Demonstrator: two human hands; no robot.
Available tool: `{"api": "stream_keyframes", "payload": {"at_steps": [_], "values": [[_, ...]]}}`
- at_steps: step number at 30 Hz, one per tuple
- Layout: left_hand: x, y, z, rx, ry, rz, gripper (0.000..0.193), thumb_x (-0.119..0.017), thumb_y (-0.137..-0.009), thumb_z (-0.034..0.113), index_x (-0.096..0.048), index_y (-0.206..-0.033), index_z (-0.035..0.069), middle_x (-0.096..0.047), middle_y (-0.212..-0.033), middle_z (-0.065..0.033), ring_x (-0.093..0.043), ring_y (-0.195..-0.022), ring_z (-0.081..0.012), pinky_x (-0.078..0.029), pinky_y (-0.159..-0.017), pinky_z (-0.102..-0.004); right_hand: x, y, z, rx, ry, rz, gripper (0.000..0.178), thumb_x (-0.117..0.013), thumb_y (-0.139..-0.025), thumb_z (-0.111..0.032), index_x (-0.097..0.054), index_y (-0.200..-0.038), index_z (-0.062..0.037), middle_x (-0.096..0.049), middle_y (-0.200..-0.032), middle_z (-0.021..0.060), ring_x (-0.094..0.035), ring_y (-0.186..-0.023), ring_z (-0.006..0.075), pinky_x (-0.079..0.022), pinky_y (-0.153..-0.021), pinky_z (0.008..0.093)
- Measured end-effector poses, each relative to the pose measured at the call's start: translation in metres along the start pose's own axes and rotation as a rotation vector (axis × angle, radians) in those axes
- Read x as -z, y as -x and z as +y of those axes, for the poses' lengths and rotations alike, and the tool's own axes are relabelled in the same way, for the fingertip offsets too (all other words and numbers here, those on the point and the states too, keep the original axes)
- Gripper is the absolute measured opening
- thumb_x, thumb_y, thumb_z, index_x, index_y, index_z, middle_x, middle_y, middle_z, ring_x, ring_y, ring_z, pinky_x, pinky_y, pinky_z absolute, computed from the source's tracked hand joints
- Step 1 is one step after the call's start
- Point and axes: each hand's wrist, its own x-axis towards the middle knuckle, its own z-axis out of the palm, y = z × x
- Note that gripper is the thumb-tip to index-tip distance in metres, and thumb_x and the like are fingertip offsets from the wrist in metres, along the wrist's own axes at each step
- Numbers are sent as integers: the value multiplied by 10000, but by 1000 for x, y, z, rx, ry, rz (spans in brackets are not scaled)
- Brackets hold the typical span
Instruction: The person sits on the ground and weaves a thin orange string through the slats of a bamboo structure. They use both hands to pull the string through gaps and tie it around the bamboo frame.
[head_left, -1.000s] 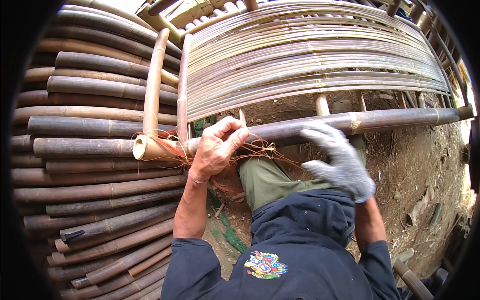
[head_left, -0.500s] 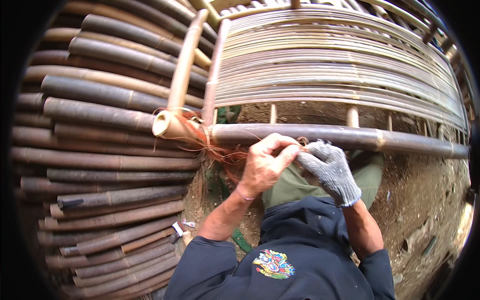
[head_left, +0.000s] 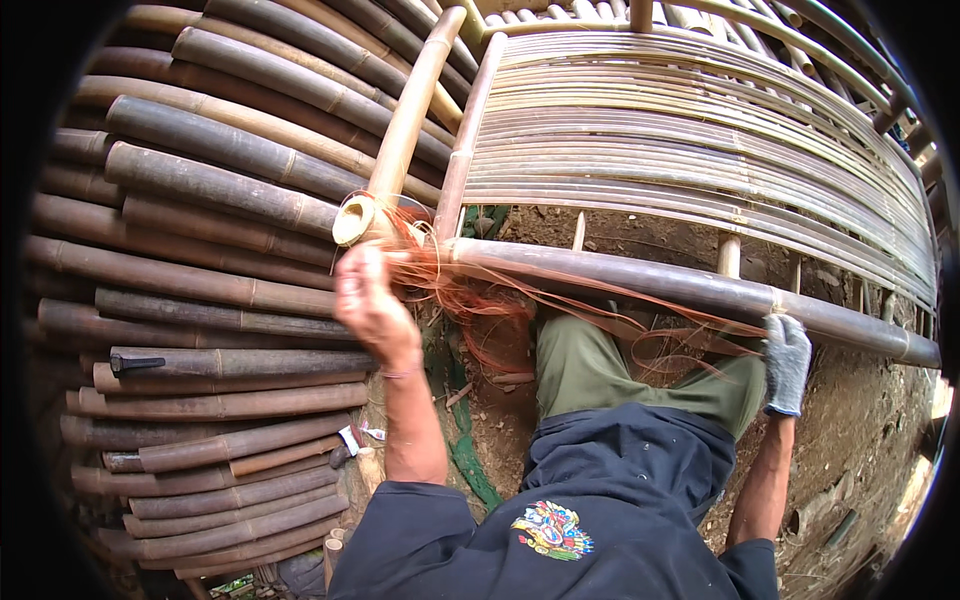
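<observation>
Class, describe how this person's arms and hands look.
The left hand is bare, with a thin pinkish wristband; the right hand wears a grey, pale-edged glove. Dark sleeves leave both forearms bare.

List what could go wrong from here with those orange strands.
Tangling: the orange strands bunch messily by the cut bamboo end, so they might knot.

Cutting: the left hand is bare, unlike the gloved right hand, so a thin strand pulled tight could nick its skin.

Snagging: loose loops hang below the dark bamboo rail, near the green trousers, and might catch on a knee.
</observation>
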Motion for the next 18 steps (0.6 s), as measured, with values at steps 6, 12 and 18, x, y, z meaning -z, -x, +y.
{"api": "stream_keyframes", "payload": {"at_steps": [6, 12, 18], "values": [[16, -27, 25, 226, -58, -184, 164, -562, -968, 107, -678, -1030, 7, -705, -881, -95, -685, -760, -171, -595, -711, -293, 94, -14, 148, -162, 208, 96, 221, -524, -945, -101, -699, -1065, -41, -668, -1102, 146, -665, -976, 264, -537, -847, 374], [29, -36, -20, -95, -549, -116, 148, -662, -914, 109, -699, -907, -34, -695, -839, -64, -619, -725, -132, -498, -704, -281, 248, -43, 377, -98, 837, 516, 293, -415, -1012, -122, -662, -1136, -25, -679, -1089, 170, -623, -1038, 310, -497, -910, 403], [-31, 14, 45, 520, -22, -704, 144, -670, -913, 88, -705, -985, -32, -705, -902, -70, -653, -777, -114, -538, -754, -256, 223, 4, 224, -55, 810, -102, 609, -652, -822, -103, -476, -1399, -24, -523, -1393, 125, -466, -1281, 263, -334, -1087, 394]]}}
